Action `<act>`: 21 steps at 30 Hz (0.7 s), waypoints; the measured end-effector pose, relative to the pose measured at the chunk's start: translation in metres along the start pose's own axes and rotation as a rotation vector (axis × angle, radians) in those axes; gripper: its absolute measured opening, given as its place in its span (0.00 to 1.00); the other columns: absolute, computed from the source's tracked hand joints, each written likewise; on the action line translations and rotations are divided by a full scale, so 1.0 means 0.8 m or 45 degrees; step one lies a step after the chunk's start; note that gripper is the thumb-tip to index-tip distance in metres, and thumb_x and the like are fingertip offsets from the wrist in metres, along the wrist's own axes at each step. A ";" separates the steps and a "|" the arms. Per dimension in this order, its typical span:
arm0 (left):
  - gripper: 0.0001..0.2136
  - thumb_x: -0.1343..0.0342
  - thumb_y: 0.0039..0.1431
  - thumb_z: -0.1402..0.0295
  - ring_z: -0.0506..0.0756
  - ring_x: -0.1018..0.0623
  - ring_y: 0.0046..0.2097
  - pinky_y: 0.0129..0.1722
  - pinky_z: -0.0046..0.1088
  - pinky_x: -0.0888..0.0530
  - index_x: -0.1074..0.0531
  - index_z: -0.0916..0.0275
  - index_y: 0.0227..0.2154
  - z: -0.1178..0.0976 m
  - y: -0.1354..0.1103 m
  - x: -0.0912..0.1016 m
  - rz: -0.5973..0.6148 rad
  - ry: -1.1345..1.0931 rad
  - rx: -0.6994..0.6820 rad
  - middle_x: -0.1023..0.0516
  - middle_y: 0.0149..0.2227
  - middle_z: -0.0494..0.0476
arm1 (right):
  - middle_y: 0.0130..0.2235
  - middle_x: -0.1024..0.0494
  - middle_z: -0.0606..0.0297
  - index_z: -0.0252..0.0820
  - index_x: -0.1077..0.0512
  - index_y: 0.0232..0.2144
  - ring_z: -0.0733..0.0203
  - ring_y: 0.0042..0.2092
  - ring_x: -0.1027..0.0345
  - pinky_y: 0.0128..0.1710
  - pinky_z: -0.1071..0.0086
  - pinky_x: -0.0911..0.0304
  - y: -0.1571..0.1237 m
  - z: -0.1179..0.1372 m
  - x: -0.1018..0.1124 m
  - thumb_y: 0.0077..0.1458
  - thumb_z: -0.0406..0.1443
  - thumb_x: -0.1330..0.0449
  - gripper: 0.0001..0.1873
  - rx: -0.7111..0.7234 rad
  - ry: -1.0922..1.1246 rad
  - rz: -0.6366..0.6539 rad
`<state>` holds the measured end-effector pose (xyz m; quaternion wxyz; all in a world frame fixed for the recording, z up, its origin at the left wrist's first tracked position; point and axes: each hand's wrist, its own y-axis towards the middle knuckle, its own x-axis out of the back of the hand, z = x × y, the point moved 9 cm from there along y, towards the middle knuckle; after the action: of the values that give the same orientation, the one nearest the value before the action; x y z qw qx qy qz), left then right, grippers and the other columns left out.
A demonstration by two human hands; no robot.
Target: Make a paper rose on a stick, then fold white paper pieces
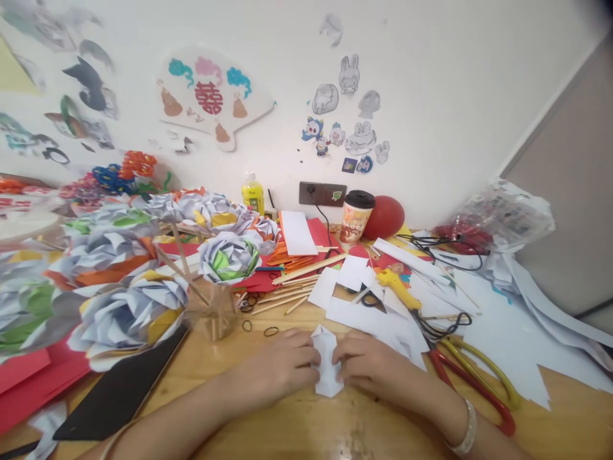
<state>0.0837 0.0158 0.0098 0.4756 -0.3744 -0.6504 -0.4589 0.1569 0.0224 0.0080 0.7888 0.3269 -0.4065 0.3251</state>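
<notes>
A small piece of folded white paper (327, 363) stands between my hands near the front of the wooden table (268, 421). Its left edge is pinched by my left hand (286, 363), whose fingers are curled. My right hand (371, 365) grips the opposite edge in the same way. The thumbs are mostly hidden. The paper narrows to a point at the top and shows creases along its length. Just beyond my left hand lie small rubber bands (271, 331), and white paper pieces (361, 316) spread behind my right hand.
Paper flowers (129, 306) crowd the left, beside a cup of sticks (213, 313). Wooden sticks (287, 297) lie mid-table. A yellow glue gun (398, 287), scissors (474, 383) with red and yellow handles and white sheets (498, 338) are right. A lidded paper cup (357, 220) stands behind.
</notes>
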 end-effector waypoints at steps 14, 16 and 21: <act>0.05 0.46 0.58 0.71 0.53 0.30 0.42 0.45 0.30 0.37 0.26 0.57 0.29 0.012 0.005 -0.007 -0.074 -0.501 0.220 0.26 0.38 0.52 | 0.37 0.28 0.65 0.42 0.25 0.27 0.62 0.41 0.35 0.44 0.68 0.41 0.000 -0.028 -0.008 0.49 0.34 0.36 0.01 -0.235 0.319 -0.003; 0.03 0.44 0.55 0.71 0.53 0.30 0.42 0.45 0.30 0.36 0.27 0.57 0.29 0.021 0.004 -0.011 -0.116 -0.549 0.357 0.27 0.37 0.52 | 0.37 0.28 0.65 0.43 0.26 0.27 0.61 0.41 0.36 0.44 0.67 0.41 -0.001 -0.031 -0.008 0.48 0.34 0.36 0.02 -0.289 0.315 -0.034; 0.03 0.43 0.52 0.74 0.55 0.32 0.43 0.44 0.32 0.35 0.28 0.60 0.26 0.033 -0.001 -0.019 -0.156 -0.540 0.585 0.29 0.36 0.53 | 0.36 0.30 0.65 0.42 0.27 0.24 0.59 0.41 0.38 0.43 0.66 0.42 -0.002 -0.041 -0.006 0.44 0.34 0.33 0.05 -0.450 0.249 -0.099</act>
<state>0.0799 0.0396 -0.0086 0.3731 -0.3047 -0.8430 -0.2394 0.1703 0.0457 -0.0116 0.8815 0.1657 -0.3659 0.2483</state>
